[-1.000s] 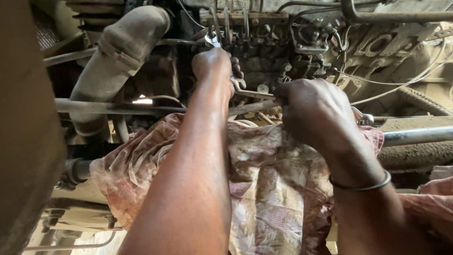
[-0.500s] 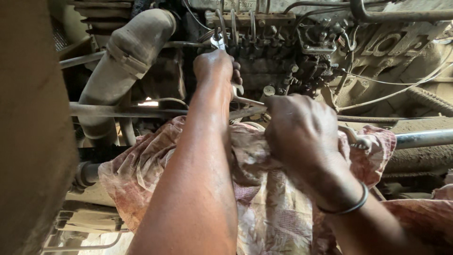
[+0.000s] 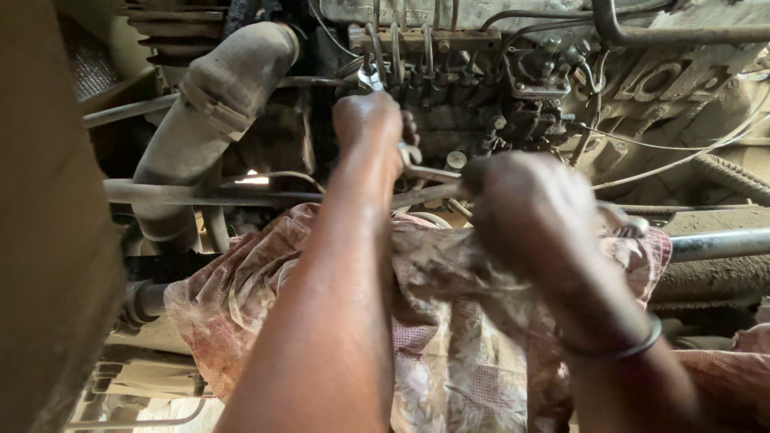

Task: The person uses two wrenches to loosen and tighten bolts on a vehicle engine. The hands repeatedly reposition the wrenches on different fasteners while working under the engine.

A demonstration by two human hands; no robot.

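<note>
Gripping a wrench (image 3: 377,80) at the injection pump (image 3: 449,88), the left hand (image 3: 367,120) stays clenched at 12 o'clock. The right hand (image 3: 533,212) has slid leftward and now bunches the patterned cloth (image 3: 257,297), wiping near the rod (image 3: 208,193).

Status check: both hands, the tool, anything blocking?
Left hand shut on small metal pliers at dusty engine pump. Right hand bunched in stained patterned cloth. Grey horizontal metal rod crosses beneath; grimy ribbed hose at left.
</note>
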